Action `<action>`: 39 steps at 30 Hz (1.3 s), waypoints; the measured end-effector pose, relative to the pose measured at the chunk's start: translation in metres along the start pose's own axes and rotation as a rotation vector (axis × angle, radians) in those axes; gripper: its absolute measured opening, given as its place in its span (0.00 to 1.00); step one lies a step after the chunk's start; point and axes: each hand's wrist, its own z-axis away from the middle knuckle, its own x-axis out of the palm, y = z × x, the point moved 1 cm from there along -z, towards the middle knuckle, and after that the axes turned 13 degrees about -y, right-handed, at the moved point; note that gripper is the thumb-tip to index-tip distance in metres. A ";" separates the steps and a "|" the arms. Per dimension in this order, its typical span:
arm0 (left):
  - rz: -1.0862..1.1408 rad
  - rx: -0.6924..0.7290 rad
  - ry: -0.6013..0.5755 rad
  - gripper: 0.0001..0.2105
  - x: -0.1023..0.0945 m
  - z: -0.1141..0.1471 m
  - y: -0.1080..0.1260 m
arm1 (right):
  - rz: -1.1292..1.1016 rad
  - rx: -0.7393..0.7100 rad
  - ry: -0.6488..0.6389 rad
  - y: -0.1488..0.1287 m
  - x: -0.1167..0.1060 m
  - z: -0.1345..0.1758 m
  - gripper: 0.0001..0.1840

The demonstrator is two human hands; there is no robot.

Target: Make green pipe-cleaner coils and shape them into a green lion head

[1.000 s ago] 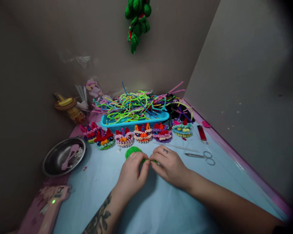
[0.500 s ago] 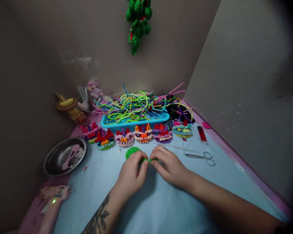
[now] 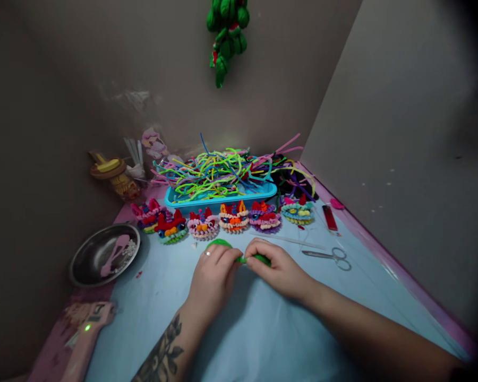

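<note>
Fuzzy green pipe cleaner (image 3: 219,242) shows as a rounded piece behind my left hand, with a thin strand running between both hands. My left hand (image 3: 212,277) is closed on it, wearing a ring, its back turned up. Thumb and fingers of my right hand (image 3: 279,271) pinch the strand's other side, and more green shows by the right thumb. The fingers hide much of the green piece. Just beyond the hands stand several colourful lion-like heads (image 3: 233,218) made of pipe cleaners, in a row.
A blue tray (image 3: 223,203) heaped with pipe cleaners (image 3: 223,172) stands at the back. Scissors (image 3: 330,257) and a red lighter-like item (image 3: 329,218) lie right. At left are a metal bowl (image 3: 87,260) with a pink tool and white bits, and a pink device (image 3: 90,334) with a green light.
My left hand has rolled over, so its back and ring now face up and cover more of the green piece. More green now shows by my right thumb.
</note>
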 end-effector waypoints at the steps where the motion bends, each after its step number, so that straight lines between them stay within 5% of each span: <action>1: -0.027 0.009 0.017 0.07 -0.001 0.000 0.000 | -0.031 0.023 -0.016 0.000 0.000 0.000 0.07; 10: -0.027 0.062 0.033 0.06 -0.004 0.000 0.002 | -0.141 0.089 -0.047 0.003 0.000 0.000 0.07; 33: 0.045 0.019 0.030 0.04 0.004 0.001 0.003 | 0.028 -0.003 0.052 -0.002 0.003 0.000 0.11; 39: 0.144 -0.046 0.050 0.04 0.001 0.004 -0.001 | -0.032 0.045 0.055 0.001 0.004 0.002 0.04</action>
